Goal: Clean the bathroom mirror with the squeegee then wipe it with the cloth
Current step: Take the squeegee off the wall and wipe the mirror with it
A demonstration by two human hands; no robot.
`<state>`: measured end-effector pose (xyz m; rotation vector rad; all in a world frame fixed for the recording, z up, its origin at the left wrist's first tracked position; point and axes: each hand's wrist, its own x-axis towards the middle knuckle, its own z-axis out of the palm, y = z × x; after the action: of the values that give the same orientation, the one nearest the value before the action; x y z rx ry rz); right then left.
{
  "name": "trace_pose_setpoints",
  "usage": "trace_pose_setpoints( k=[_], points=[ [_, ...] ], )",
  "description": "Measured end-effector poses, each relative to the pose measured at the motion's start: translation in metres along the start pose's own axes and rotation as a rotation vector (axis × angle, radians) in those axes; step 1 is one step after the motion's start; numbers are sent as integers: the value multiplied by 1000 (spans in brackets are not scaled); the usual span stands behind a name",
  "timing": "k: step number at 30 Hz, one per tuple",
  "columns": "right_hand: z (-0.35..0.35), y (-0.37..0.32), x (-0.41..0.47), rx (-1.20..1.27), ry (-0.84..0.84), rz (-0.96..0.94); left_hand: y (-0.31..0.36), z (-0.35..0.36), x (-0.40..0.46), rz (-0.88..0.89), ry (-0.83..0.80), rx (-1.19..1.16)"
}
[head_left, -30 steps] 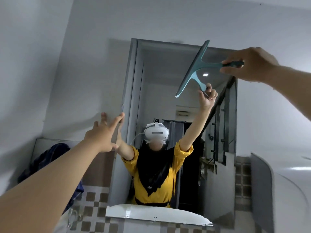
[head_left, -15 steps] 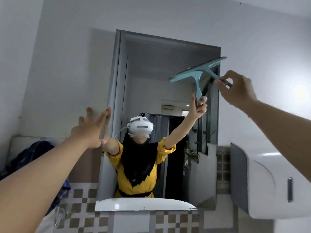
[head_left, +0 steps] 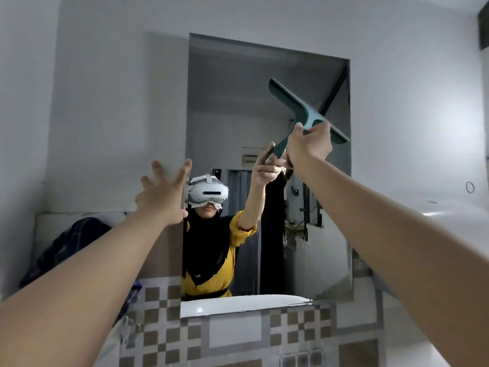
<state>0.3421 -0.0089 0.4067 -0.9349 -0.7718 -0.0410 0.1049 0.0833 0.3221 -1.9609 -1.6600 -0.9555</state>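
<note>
Against the mirror [head_left: 238,102], upper right: right hand [head_left: 309,147] grips squeegee [head_left: 299,107], blade now tilted, lower than a second ago. Left hand [head_left: 161,200] spread, braces mirror edge. Stroke underway.

left hand [head_left: 161,197]: raised, fingers spread | right hand [head_left: 309,147]: raised higher, fingers curled in a grip
</note>
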Motion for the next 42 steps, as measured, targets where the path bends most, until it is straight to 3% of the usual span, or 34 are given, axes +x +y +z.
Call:
trace_pose_setpoints(
  k=[4, 10, 18, 27, 42],
  points=[
    [30, -3, -38, 110, -8, 91, 1, 0, 0, 5, -12, 5],
    [66, -15, -102, 228, -123, 77, 2, -2, -3, 20, -36, -13],
    [75, -5, -143, 66, -260, -65, -19, 2, -20, 175, -71, -144],
    [16, 31, -94, -289, -317, -439, -19, 30, -42, 203, -79, -126],
    [-75, 75, 17, -487, -377, -693, -14, 34, -39, 143, -68, -57]
  ],
)
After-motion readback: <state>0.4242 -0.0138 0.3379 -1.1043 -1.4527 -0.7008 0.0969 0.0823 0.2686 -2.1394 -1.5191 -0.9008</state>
